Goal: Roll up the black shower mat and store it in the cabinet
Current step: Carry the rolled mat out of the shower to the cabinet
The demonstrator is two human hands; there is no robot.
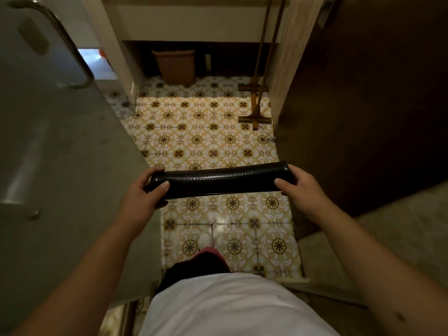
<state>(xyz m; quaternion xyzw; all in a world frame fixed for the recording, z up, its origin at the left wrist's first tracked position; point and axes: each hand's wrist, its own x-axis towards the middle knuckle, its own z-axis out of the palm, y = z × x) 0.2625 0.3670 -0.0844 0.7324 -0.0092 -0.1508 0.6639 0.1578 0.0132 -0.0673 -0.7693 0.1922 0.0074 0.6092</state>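
Note:
The black shower mat [219,181] is rolled into a tight, shiny tube and held level above the patterned floor tiles. My left hand [143,192] grips its left end, thumb on top and fingers wrapped around. Its right end sits in my right hand [300,184], held the same way. An open recess under a counter [218,59] lies straight ahead at floor level; whether it is the cabinet I cannot tell.
A grey door with a metal handle [60,44] stands close on the left. A dark wooden panel [363,93] closes in the right side. A brown bin [175,65] sits in the recess, and two mop-like tools [254,112] lean at the right.

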